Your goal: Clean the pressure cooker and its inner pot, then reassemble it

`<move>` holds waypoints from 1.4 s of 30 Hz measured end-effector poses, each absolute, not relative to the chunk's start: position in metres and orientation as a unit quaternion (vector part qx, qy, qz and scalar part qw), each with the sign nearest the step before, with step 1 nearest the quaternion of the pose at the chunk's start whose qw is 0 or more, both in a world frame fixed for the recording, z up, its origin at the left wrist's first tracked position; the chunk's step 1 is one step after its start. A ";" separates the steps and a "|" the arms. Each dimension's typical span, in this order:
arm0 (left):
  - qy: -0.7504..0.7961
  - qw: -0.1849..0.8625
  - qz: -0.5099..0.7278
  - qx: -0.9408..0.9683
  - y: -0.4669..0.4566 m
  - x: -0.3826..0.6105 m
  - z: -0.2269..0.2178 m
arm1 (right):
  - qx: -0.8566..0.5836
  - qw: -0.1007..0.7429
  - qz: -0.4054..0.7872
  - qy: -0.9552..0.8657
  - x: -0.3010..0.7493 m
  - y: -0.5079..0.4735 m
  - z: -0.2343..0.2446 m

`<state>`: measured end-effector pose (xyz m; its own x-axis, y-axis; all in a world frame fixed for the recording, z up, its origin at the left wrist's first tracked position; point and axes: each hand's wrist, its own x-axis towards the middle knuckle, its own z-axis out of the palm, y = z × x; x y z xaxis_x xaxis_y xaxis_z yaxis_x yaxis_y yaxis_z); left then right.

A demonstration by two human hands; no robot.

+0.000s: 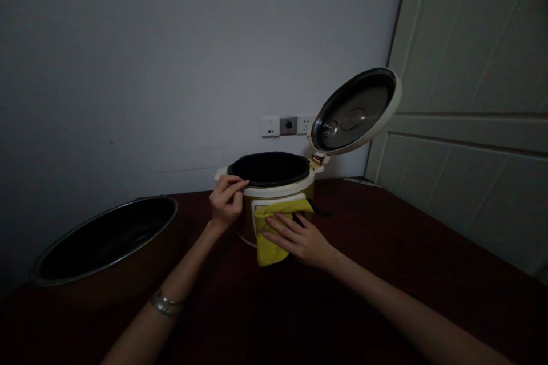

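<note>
An electric pressure cooker (280, 190), white and gold-brown, stands near the wall with its hinged lid (357, 117) raised to the right. Its opening is dark, so the inside is hard to make out. At the left of the front rim is my left hand (225, 201), its fingers bent and closed on the edge. My right hand (302, 238) presses a yellow cloth (272, 248) against the front panel, fingers laid across it. The cloth covers most of that panel and hangs below it; a dark edge or underside shows at its upper right.
A large dark-lined pot (111, 245) with a brown outside sits on the dark red table (359, 296) at left. Wall sockets (288, 126) are behind the cooker. A pale panelled door (462, 120) borders the table on the right.
</note>
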<state>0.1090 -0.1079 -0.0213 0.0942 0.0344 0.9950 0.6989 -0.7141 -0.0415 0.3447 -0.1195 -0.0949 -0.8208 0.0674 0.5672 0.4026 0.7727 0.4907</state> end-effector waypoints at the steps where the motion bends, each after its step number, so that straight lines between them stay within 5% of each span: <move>1: -0.266 0.263 -0.621 -0.688 -0.107 0.108 -0.022 | -0.129 0.263 -0.307 -0.905 0.347 -0.121 -0.099; 9: -0.276 0.252 -0.638 -0.673 -0.107 0.109 -0.026 | -0.125 0.206 -0.245 -0.939 0.364 -0.134 -0.122; 13: -0.294 0.254 -0.634 -0.669 -0.108 0.107 -0.029 | -0.133 0.201 -0.102 -0.965 0.376 -0.152 -0.127; 18: -0.299 0.251 -0.636 -0.666 -0.108 0.106 -0.032 | -0.353 0.506 0.277 -0.737 0.397 -0.161 -0.111; 21: -0.291 0.253 -0.639 -0.666 -0.108 0.107 -0.032 | -0.485 0.627 0.365 -0.488 0.407 -0.154 -0.085; 25: -0.291 0.248 -0.640 -0.666 -0.108 0.107 -0.032 | -0.424 0.660 0.227 -0.577 0.410 -0.142 -0.059; 29: -0.311 0.237 -0.638 -0.664 -0.108 0.108 -0.033 | -0.195 0.501 -0.040 -0.842 0.386 -0.127 -0.059; 33: -0.311 0.234 -0.643 -0.660 -0.109 0.108 -0.033 | -0.105 0.385 -0.241 -0.885 0.341 -0.114 -0.070; 42: -0.303 0.232 -0.639 -0.668 -0.111 0.108 -0.030 | -0.054 0.303 -0.279 -0.910 0.323 -0.116 -0.092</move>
